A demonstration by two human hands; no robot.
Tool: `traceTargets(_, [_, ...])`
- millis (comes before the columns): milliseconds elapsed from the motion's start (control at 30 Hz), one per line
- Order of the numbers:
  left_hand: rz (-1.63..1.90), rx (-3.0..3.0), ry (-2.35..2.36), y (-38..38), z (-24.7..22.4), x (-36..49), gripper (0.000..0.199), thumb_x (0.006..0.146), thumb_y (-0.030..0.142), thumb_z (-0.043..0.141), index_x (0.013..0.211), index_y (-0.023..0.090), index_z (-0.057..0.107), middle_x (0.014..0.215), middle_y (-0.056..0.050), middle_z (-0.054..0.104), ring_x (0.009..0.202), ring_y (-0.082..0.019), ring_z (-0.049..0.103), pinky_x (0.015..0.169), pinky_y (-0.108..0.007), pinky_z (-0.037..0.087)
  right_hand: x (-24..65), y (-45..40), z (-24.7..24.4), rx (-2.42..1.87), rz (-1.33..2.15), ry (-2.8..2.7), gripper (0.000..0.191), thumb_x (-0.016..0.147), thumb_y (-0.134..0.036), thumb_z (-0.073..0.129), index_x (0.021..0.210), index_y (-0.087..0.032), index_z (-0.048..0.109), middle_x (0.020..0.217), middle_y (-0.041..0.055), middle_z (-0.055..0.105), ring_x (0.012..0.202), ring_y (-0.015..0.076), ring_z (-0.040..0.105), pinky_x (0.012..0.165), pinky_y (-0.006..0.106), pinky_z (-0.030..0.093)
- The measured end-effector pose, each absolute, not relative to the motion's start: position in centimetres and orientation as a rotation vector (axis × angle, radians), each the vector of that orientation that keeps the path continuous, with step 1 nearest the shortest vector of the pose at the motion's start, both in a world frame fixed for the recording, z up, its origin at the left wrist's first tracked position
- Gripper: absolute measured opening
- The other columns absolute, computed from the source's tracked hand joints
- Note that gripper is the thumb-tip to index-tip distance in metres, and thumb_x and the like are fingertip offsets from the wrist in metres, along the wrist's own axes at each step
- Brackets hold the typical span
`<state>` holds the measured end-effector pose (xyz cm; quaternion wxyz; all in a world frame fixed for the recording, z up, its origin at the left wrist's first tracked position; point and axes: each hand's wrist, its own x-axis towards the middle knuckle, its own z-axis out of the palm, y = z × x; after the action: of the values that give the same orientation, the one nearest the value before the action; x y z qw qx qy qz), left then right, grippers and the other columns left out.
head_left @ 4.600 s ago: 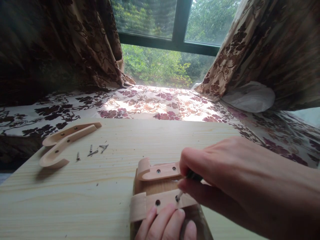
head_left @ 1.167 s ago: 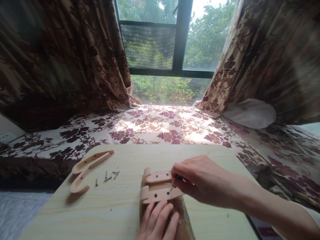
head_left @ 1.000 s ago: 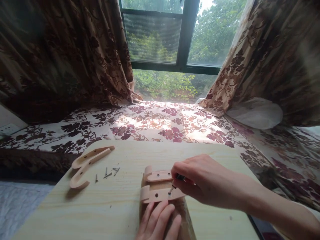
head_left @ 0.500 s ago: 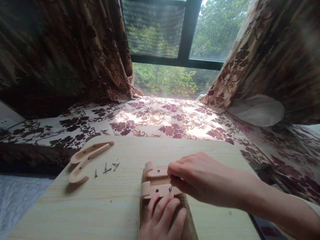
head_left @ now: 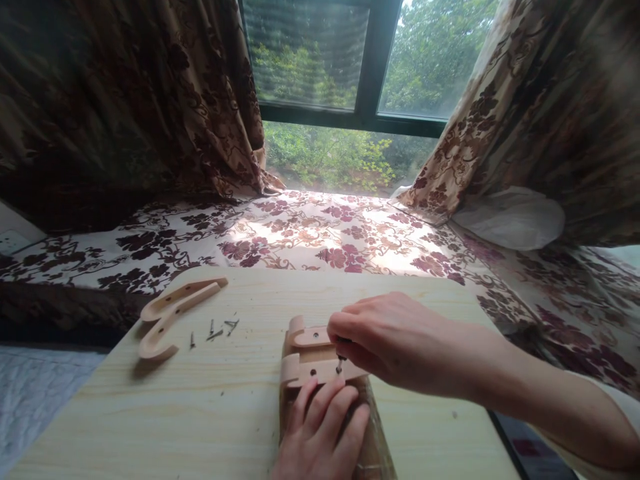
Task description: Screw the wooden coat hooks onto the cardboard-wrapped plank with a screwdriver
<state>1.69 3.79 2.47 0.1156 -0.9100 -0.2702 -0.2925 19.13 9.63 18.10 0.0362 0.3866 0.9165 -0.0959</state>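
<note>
My right hand is closed around a screwdriver, mostly hidden in the fist. Its short metal shaft points down at a hole in the nearer wooden hook. A second dark hole shows left of the tip. That hook lies across a brown wooden board, with a similar hook just behind it, partly covered by my right hand. My left hand rests on the board, fingers stretched and apart, fingertips against the nearer hook's front edge.
Two loose wooden hooks lie at the left of the pale wooden table. Several screws are scattered beside them. A dark flat object sits by the table's right edge. Beyond is a floral-covered ledge below the window.
My right hand has shifted slightly left and turned a little, showing more of the screwdriver shaft. My left hand stays on the board. The whole view has moved slightly.
</note>
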Motion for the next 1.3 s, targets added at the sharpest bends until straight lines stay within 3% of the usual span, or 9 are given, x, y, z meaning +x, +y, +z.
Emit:
traceTargets(200, [-0.870,-2.679,-0.785,3.9,2.5,1.7,0.048,0.086,0.060,0.050,0.110,0.021,0.065,0.110,-0.002,0.067,0.110,-0.021,0.055,0.116,-0.037,0.012,19.2,9.6,17.3,1.393,-0.196,2.731,0.020,0.094,-0.029,0.040,0.083,-0.019,0.053,0.067,0.0025,0.063,0.052,0.0118,0.042,0.050,0.028,0.020])
traceTargets(400, [-0.867,-2.708,-0.797,3.7,2.2,1.8,0.048,0.086,0.059,0.051,0.112,0.020,0.064,0.113,-0.003,0.066,0.114,-0.022,0.052,0.115,-0.038,0.011,19.4,9.4,18.5,1.243,-0.224,2.809,0.020,0.094,-0.026,0.044,0.078,-0.019,0.054,0.074,0.0021,0.065,0.063,0.0129,0.049,0.053,0.026,0.025])
traceTargets(700, [-0.913,-2.694,-0.802,3.7,2.7,1.7,0.047,0.087,0.058,0.051,0.110,0.019,0.064,0.111,-0.004,0.065,0.113,-0.021,0.052,0.112,-0.036,0.019,19.2,9.4,17.4,1.385,-0.206,2.767,0.025,0.096,-0.030,0.040,0.079,-0.018,0.054,0.066,0.0020,0.060,0.056,0.0123,0.043,0.053,0.027,0.024])
traceTargets(900, [-0.889,-2.689,-0.803,3.7,2.6,1.8,0.047,0.085,0.058,0.053,0.111,0.020,0.063,0.112,-0.004,0.064,0.113,-0.022,0.051,0.112,-0.037,0.019,19.5,9.0,18.2,1.276,-0.326,2.838,0.014,0.092,-0.022,0.046,0.083,-0.019,0.056,0.076,0.0021,0.064,0.065,0.0123,0.049,0.055,0.025,0.027])
traceTargets(1133, [-0.916,-2.685,-0.803,3.6,2.8,1.8,0.046,0.085,0.058,0.053,0.110,0.020,0.063,0.110,-0.004,0.065,0.112,-0.021,0.052,0.108,-0.036,0.027,19.3,9.3,16.8,1.462,-0.199,2.768,0.024,0.095,-0.029,0.041,0.079,-0.018,0.055,0.062,0.0009,0.059,0.051,0.0104,0.038,0.049,0.027,0.020])
traceTargets(1300, [-0.887,-2.671,-0.800,3.5,2.8,1.7,0.046,0.085,0.057,0.053,0.110,0.021,0.063,0.111,-0.004,0.065,0.112,-0.021,0.052,0.106,-0.036,0.029,19.5,9.3,17.6,1.339,-0.247,2.852,0.017,0.093,-0.026,0.046,0.082,-0.018,0.057,0.075,0.0020,0.064,0.063,0.0115,0.048,0.053,0.026,0.024])
